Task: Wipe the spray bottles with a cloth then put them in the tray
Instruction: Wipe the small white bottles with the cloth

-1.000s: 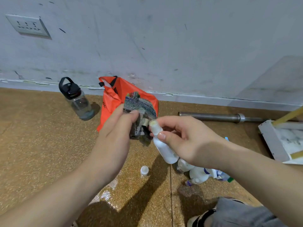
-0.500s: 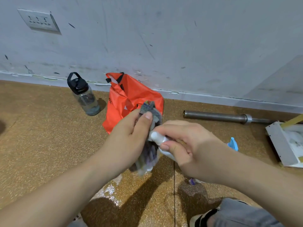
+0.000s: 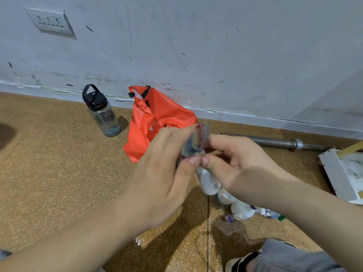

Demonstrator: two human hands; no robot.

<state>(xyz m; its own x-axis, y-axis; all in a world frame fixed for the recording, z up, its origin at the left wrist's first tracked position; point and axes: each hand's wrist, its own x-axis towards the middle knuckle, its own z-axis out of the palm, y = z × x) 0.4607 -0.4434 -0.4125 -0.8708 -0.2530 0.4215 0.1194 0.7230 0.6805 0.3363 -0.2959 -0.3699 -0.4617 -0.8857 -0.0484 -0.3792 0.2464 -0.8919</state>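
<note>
Your left hand (image 3: 163, 173) pinches multicoloured cloth (image 3: 194, 141), bunched over top of small white spray bottle (image 3: 208, 182). Your right hand (image 3: 243, 165) curls round bottle's upper part; body hangs below, above floor. Bottle likely light, smooth plastic, slippery: hold body, not nozzle. Cloth soft, limp. Count: one bottle held, one cloth, one white tray (image 3: 334, 173) far right, at least three more bottles (image 3: 240, 210) heaped on floor; exact number unclear.
</note>
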